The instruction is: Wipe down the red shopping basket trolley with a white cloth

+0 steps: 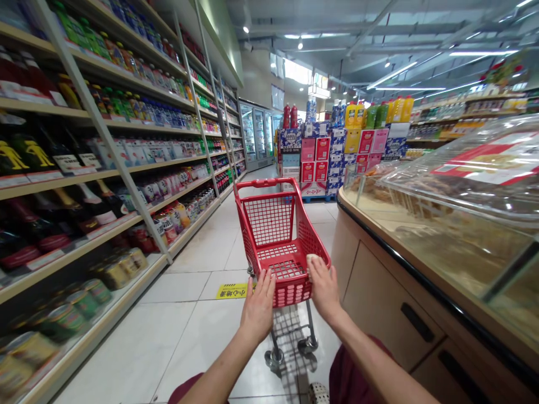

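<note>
A red plastic shopping cart (273,221) with a grid basket stands right in front of me, its handle bar at the far end. My left hand (259,306) rests over the left of the basket's near rim, fingers pointing inward and thumb hidden. At the near right corner, my right hand (324,286) holds the rim in the same way. A small pale thing (311,258) shows at the right fingertips; I cannot make out what it is. The part of the basket seen between my hands holds nothing.
Shelves of bottles and cans (143,163) line the left. A glass-topped counter (357,252) with plastic-lidded trays stands close on the right. Beyond the cart are stacked drink cartons (314,163) and glass-door fridges (256,132). A yellow floor sticker (231,290) lies on the tiles.
</note>
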The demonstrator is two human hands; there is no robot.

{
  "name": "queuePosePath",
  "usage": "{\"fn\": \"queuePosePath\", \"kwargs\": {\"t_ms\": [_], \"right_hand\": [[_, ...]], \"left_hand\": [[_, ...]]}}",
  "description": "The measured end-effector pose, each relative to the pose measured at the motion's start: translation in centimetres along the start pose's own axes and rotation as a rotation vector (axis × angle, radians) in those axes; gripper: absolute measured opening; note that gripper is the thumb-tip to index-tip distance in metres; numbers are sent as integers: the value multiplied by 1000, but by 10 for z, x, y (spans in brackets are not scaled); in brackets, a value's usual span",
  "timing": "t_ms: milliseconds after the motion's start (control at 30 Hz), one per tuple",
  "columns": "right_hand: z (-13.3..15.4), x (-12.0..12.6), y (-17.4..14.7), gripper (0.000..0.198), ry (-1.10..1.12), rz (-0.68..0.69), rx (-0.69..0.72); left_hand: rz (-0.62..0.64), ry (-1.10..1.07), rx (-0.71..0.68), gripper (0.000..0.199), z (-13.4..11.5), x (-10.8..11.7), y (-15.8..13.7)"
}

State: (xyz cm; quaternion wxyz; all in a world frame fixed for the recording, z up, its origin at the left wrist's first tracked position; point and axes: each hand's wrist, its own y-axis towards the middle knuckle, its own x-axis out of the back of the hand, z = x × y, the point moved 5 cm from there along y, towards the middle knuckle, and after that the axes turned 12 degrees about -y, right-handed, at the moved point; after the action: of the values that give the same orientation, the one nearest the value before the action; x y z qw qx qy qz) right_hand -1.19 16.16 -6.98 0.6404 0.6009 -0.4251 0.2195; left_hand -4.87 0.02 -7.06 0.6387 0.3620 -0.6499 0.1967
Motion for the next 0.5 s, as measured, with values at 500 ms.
{"fn": "queuePosePath", "kwargs": {"t_ms": [500], "right_hand": [[9,0,-5,54,62,-64,197]], "left_hand": [[9,61,16,63,0,4,0]]}}
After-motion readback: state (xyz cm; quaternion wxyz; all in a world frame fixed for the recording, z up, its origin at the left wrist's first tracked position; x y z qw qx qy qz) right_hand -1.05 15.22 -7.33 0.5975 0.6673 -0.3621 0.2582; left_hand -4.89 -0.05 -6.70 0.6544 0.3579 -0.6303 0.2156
